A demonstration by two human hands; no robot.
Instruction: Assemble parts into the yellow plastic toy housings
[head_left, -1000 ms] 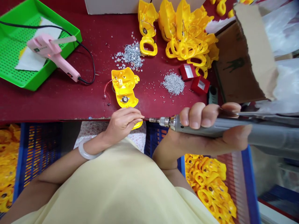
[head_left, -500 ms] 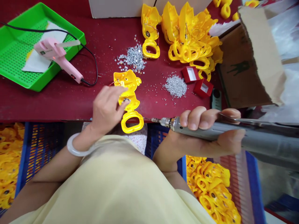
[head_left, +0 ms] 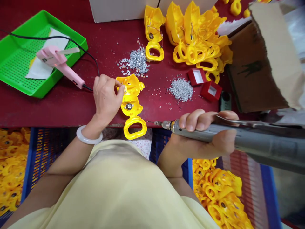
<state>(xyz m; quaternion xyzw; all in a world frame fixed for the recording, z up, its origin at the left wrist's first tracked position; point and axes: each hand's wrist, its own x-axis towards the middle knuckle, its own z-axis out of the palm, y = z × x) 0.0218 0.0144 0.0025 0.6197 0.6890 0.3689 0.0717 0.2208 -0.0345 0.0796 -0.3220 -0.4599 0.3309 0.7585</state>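
A yellow plastic shell half (head_left: 133, 106) with a looped handle lies open side up at the table's front edge, its handle jutting past the edge. Inside it sits a round metal speaker (head_left: 129, 106), and thin wire runs up from there. My left hand (head_left: 107, 98) is at the shell's upper left, thumb and forefinger pinched together by the wires; what lies between the fingertips is hidden. Wrapped in my right hand (head_left: 207, 133) is a grey electric screwdriver (head_left: 259, 140), held level, its bit pointing left, just right of the handle and apart from it.
Behind are a pile of washer-head screws (head_left: 138, 62), a pile of small pins or screws (head_left: 181, 89), two red boxes (head_left: 197, 77) and stacked yellow shells (head_left: 193, 35). A pink glue gun (head_left: 64, 68) leans on a green tray (head_left: 35, 90). At right stands a cardboard box (head_left: 257, 73).
My left hand has moved up and left off the shell's middle, uncovering the speaker, and its fingers have closed at the upper left. The screwdriver has shifted slightly left in view.
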